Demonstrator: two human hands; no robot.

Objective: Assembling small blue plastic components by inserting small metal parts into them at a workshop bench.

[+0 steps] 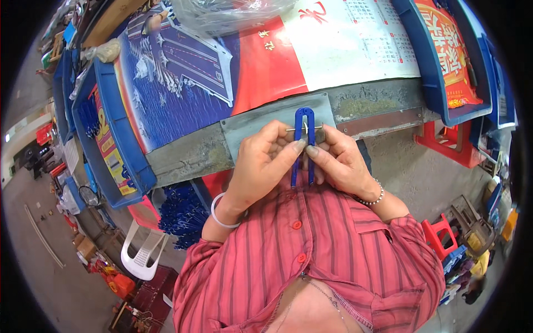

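In front of my chest, at the table's near edge, both hands hold a blue U-shaped piece (305, 112) with its round bend away from me and two straight legs toward me. A thin metal pin (290, 130) lies crosswise over its upper part and sticks out on both sides. My left hand (264, 160) is closed on the left leg, thumb on top, with a finger close to the pin's left end. My right hand (343, 161) pinches the right leg, its index finger by the pin's other end. The fingers beneath are partly hidden.
A grey plate (236, 130) lies on the table's near edge, before a calendar poster (355, 44). Blue bins flank it, left (125, 133) and right (438, 91). Many blue pieces (183, 213) are heaped below left. A plastic bag (222, 16) lies at the back; red stools (441, 233) stand right.
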